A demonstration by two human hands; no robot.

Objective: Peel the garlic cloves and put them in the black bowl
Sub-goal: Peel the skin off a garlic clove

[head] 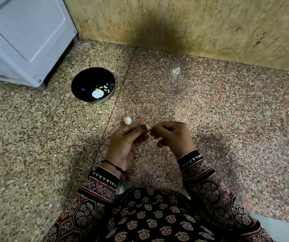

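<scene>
Our left hand [124,142] and right hand [172,137] each have a fingertip grip clamped on one small pale garlic clove [148,128], likely to tear its skin, though that is blurred. A white garlic piece [127,120] waits just beyond on the speckled granite desk [210,105]; the round glossy black bowl [81,79], farther left, holds peeled cloves [105,88].

Around the grip
A garlic piece [127,120] lies just left of the gripped clove [148,128], slightly behind it; the bowl [81,79], with peeled cloves [105,87] in it, sits farther left and behind.
</scene>
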